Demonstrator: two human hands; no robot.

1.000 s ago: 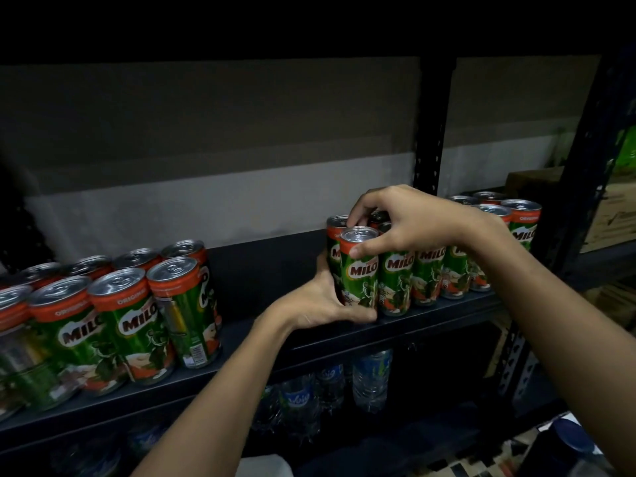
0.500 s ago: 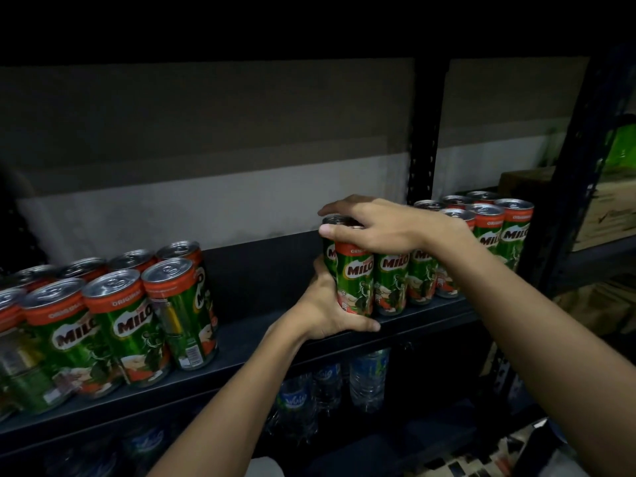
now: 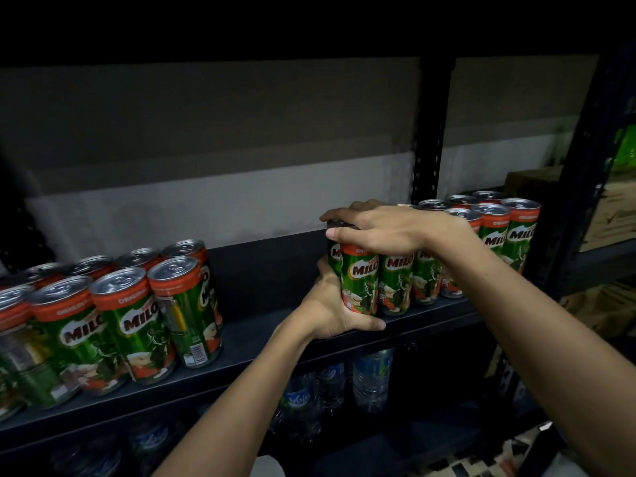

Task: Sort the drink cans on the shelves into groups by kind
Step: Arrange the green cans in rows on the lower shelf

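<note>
step: closing up right Milo group | left hand (image 3: 327,309) grip wraps end can (image 3: 359,280) on shelf (image 3: 261,333) | right hand (image 3: 382,228) flat over tops, steadying, holds nothing | left group (image 3: 130,315) well apart | dim, back row probably Milo

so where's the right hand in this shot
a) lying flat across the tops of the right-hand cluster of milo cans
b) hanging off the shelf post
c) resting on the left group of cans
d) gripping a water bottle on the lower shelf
a: the right hand lies across the tops of the right-hand Milo cans, while the left hand grips the end can low down.
</note>
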